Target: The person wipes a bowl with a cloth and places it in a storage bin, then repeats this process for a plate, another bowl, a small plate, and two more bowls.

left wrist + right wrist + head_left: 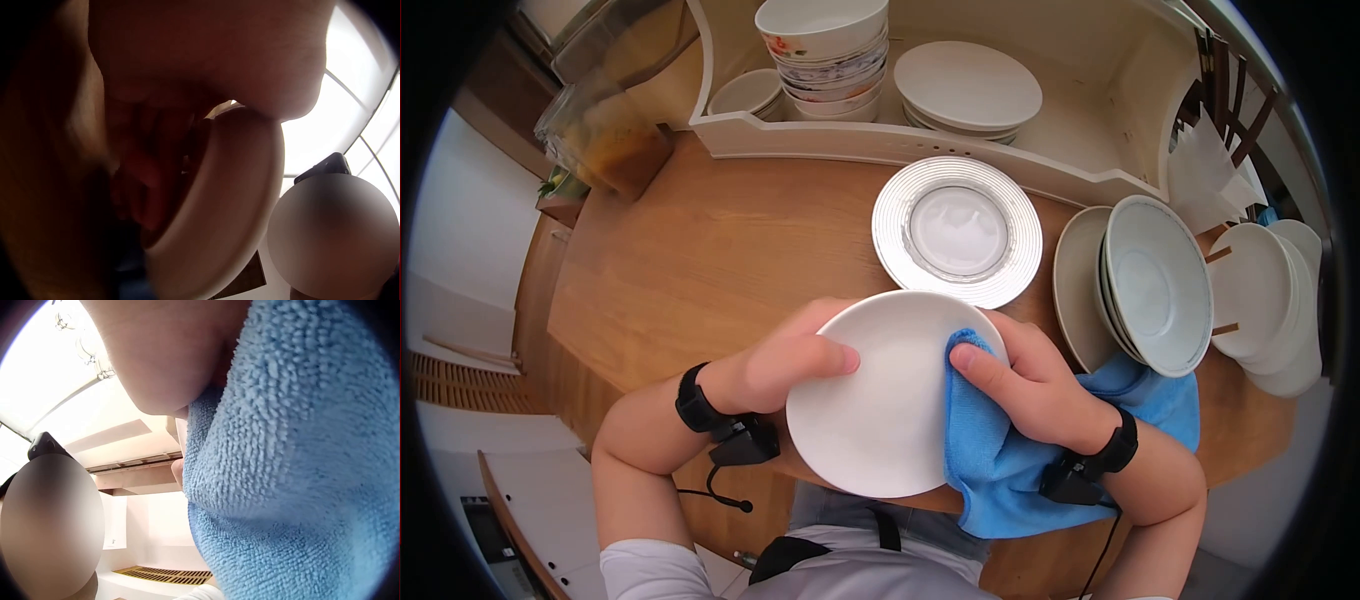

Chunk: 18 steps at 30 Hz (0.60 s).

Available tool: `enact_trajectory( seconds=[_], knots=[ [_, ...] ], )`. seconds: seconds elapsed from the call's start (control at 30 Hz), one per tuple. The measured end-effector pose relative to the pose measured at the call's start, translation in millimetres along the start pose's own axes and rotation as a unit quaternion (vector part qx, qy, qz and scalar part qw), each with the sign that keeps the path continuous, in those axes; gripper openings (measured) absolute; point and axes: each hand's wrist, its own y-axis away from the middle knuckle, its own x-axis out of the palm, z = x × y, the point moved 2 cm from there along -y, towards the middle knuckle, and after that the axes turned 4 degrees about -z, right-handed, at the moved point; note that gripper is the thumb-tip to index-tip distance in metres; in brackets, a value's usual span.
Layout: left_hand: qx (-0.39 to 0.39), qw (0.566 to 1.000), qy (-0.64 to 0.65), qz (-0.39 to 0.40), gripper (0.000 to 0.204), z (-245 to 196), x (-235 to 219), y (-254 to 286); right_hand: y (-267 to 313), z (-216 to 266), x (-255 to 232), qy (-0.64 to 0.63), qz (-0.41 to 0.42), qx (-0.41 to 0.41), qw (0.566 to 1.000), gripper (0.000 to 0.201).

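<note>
A white plate [880, 410] is held up between both hands, over the near edge of the table. My left hand [800, 355] grips its left rim, thumb on the upper face and fingers behind; the left wrist view shows those fingers at the plate's [219, 206] underside. At the right rim my right hand [1035, 385] pinches the plate through a blue cloth [985, 430], the thumb lying on the cloth. The cloth hangs down past the plate and fills much of the right wrist view, where the terry-like cloth [294, 456] hides the fingers.
Beyond the hands lies a silver-rimmed plate [890, 230] on the wooden table [670, 250]. Bowls [1160, 285] lean at the right, beside plates in a rack [1220, 254]. A cream shelf [800, 146] at the back holds stacked bowls [825, 60] and plates [967, 85]. A jug [610, 140] stands at left.
</note>
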Motion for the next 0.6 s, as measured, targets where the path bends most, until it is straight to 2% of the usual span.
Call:
enact_trajectory(
  seconds=[0.13,0.27,0.33,0.43,0.57,0.6],
  knots=[
    [0.038,0.999,-0.011,-0.029,0.053,0,-5,-2,-1,1,0,-0.055,-0.016,0.028,0.998,0.039],
    [0.089,0.995,-0.013,-0.040,0.049,-2,-9,1,0,5,2,-0.076,-0.054,-0.009,0.996,0.040],
    [0.114,0.989,0.003,-0.091,0.046,-1,-9,0,-2,2,0,-0.083,-0.057,-0.010,0.995,0.040],
    [0.121,0.989,-0.047,-0.063,0.046,1,-7,-4,-3,-6,-1,-0.094,-0.066,-0.002,0.993,0.039],
    [0.095,0.994,-0.026,-0.036,0.048,-5,0,-6,-2,-3,-1,-0.128,-0.046,0.026,0.990,0.038],
    [0.029,0.999,0.028,-0.037,0.049,-3,2,-6,-1,-2,-1,-0.130,-0.029,0.037,0.990,0.037]
  ],
)
